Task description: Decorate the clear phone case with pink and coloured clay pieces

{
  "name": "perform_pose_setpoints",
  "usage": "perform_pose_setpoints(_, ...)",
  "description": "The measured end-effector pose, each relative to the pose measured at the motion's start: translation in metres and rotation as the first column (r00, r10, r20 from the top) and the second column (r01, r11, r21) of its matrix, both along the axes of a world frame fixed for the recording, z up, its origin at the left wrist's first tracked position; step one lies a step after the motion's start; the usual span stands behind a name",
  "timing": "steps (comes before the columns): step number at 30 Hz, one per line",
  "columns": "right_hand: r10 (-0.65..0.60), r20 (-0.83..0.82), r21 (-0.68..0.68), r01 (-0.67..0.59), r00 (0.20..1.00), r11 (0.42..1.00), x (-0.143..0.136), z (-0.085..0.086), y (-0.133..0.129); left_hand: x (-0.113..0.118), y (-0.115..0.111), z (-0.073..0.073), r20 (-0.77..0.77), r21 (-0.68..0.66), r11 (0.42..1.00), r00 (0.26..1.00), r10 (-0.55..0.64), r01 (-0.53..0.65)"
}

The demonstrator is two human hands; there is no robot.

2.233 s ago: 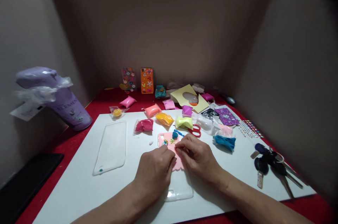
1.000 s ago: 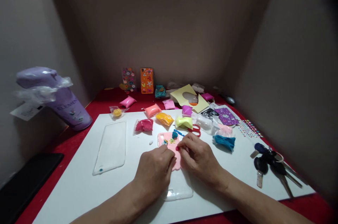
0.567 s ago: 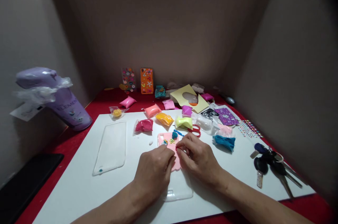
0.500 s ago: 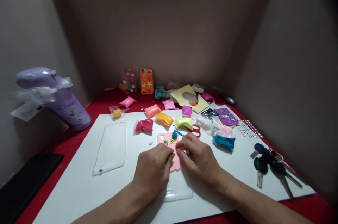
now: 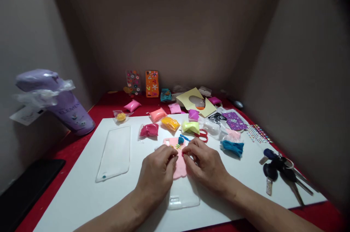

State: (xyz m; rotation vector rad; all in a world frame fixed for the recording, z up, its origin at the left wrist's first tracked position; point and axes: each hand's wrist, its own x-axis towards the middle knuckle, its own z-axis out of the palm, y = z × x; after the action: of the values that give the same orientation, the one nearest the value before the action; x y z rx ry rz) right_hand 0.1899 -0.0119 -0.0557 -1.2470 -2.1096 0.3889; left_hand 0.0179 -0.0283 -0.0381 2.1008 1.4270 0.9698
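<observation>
A clear phone case (image 5: 187, 197) lies in front of me, its far part covered by a pink clay layer (image 5: 179, 169) with a scalloped near edge. On the pink layer sit a teal lump (image 5: 181, 140) and small yellow pieces (image 5: 178, 146). My left hand (image 5: 158, 164) is closed over the left side of the layer; its thumb and fingertips are pressed together, and what they hold is hidden. My right hand (image 5: 205, 162), at the right side, pinches a small red bit of clay (image 5: 183, 153) between thumb and forefinger.
Another clear case (image 5: 116, 155) lies left on the white board (image 5: 82, 195). Beyond my hands are a crimson clay packet (image 5: 149, 130), an orange-yellow packet (image 5: 170, 124), red-handled scissors (image 5: 202, 135) and a blue packet (image 5: 232, 148). Keys (image 5: 279, 170) lie right, a purple bottle (image 5: 73, 111) left.
My left hand has shifted slightly left, away from my right fingertips, opening a gap over the pink layer. My right hand stays almost still in its pinch.
</observation>
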Motion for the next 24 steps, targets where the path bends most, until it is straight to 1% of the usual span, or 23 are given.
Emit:
perform_pose_setpoints(3,0.003,0.004,0.000,-0.003,1.000,1.000,0.0004,0.0002,0.0007,0.0010,-0.0006,-0.0021,-0.109,0.000,0.999,0.993,-0.038,0.038)
perform_pose_setpoints(6,0.015,-0.014,0.011,-0.015,1.000,1.000,0.0004,0.0006,0.0013,0.0009,-0.0007,-0.0033,-0.161,-0.004,0.999,0.986,-0.048,0.048)
perform_pose_setpoints(12,0.102,-0.037,0.037,-0.101,0.994,0.994,0.0006,0.0018,0.0015,0.0006,-0.0008,-0.0031,-0.170,-0.007,0.998,0.984,-0.057,0.056)
perform_pose_setpoints(19,0.142,-0.019,0.036,-0.141,0.990,0.989,0.0000,0.0028,0.0018,0.0010,-0.0006,-0.0025,-0.182,-0.012,0.998,0.982,-0.061,0.060)
perform_pose_setpoints(24,0.140,-0.083,0.024,-0.139,0.987,0.990,0.0004,0.0019,0.0017,0.0015,-0.0006,-0.0010,-0.192,-0.016,0.999,0.980,-0.054,0.052)
